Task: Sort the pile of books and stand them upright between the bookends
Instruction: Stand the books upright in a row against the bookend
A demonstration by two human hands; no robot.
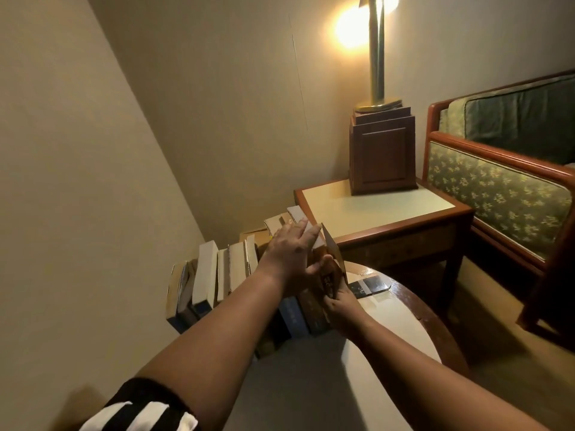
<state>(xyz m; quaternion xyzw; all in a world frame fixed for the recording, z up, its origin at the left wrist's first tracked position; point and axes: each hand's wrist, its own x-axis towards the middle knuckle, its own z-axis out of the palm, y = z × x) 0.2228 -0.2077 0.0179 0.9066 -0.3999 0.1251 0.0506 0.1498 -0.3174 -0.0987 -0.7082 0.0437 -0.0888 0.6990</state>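
A row of upright books (pixel 205 278) stands along the wall on a round table (pixel 401 309), spines toward me. My left hand (pixel 291 253) lies over the top of the rightmost books, fingers straight across the page edges and thumb against a brown book (pixel 328 279). My right hand (pixel 340 307) pinches that brown book low on its spine at the right end of the row. Its cover (pixel 333 247) tilts open to the right. A blue-spined book (pixel 291 315) stands just left of it. No bookend can be made out.
A dark flat object (pixel 368 286) lies on the table beside the row. Beyond stands a wooden side table (pixel 382 209) with a brass lamp (pixel 378 57) on a wooden box (pixel 382 150). A green upholstered sofa (pixel 497 181) sits to the right.
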